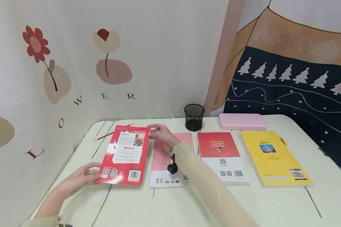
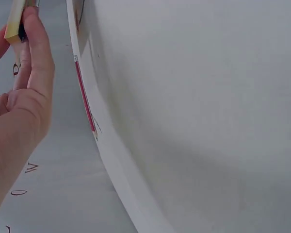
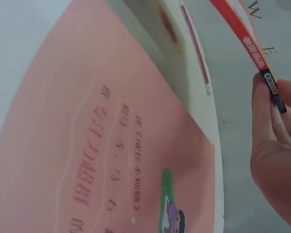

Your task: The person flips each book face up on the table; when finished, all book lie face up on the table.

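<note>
A red book (image 1: 125,156) with barcode and QR codes on its cover is held between both hands at the left of the table. My left hand (image 1: 79,179) pinches its lower left corner, and in the left wrist view the fingers grip the edge of its page block (image 2: 14,22). At the upper right corner my right hand (image 1: 162,135) grips the book, whose red and black spine (image 3: 250,43) shows in the right wrist view. Just right of it lies a pink and white book (image 1: 159,164), partly hidden by my right forearm.
Further right lie a red and white book (image 1: 220,148) and a yellow book (image 1: 272,164). Behind them stand a black mesh pen holder (image 1: 194,118) and a pink case (image 1: 242,121). A red pencil (image 1: 105,136) lies behind the held book. Printed curtains (image 1: 164,63) border the table.
</note>
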{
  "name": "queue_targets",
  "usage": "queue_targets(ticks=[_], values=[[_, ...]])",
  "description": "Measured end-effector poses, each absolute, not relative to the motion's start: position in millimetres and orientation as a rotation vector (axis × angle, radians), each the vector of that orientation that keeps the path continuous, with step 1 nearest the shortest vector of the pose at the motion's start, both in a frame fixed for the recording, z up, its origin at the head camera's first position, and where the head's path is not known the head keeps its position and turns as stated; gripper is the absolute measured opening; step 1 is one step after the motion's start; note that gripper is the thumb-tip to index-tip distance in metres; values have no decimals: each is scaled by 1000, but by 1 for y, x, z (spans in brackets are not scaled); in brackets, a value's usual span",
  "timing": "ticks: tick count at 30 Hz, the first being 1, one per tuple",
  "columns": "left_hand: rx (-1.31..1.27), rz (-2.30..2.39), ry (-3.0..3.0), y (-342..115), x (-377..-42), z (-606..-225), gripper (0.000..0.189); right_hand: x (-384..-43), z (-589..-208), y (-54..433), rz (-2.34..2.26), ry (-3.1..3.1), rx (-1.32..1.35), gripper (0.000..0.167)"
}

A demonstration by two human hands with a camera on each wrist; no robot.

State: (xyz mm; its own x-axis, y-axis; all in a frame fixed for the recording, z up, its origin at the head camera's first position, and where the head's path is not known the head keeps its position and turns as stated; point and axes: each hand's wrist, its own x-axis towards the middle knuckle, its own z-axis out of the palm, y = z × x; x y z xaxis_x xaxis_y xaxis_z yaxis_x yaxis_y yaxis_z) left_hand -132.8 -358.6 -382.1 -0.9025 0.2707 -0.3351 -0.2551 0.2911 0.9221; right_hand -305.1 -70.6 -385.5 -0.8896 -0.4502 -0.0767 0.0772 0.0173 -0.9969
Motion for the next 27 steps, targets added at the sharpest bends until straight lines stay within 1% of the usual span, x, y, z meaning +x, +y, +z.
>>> queue_targets(ticks=[4,10,12,20,27], values=[[32,1739,2082,-359,-132,-382,53,-308,-383,-63,-1952,1834,-416,38],[125,1886,1940,-356,-130,-381,35,-311,-377,-52,-2008,1687,-493,40],[175,1938,1876,-355,-130,-380,32,-312,-375,-49,-2017,1648,-527,41],[282,2086,1647,-353,-132,-377,39,-316,-366,-41,-2029,1476,-654,44],[391,2115,1505,-351,-134,-382,44,-317,-359,-38,-1988,1384,-754,45]])
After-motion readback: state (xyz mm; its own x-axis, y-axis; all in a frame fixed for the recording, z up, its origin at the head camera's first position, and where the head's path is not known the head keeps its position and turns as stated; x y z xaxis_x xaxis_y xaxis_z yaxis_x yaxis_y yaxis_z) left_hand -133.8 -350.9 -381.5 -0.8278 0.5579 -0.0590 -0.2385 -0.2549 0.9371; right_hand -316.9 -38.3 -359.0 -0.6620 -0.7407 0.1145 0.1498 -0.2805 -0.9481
